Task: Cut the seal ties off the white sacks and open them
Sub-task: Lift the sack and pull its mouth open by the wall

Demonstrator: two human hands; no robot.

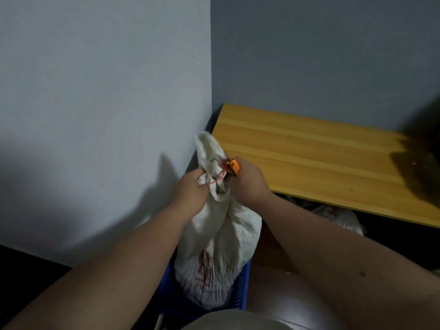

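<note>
Blue-grey walls meet in a corner beside a wooden tabletop [309,158], where a white sack [221,234] stands in a blue crate [242,284], its gathered neck clenched by the left hand [190,189] while the right hand [247,182] closes around an orange cutter [234,166] at the red seal tie [217,181].

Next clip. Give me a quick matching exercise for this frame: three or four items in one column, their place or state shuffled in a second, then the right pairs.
1. white sack
2. left hand
3. right hand
4. wooden tabletop

A. holds an orange cutter at the red tie
B. stands in a blue crate
C. beside the wall, behind the right hand
D. grips the sack's gathered neck

Pairs: 1-B, 2-D, 3-A, 4-C
</note>
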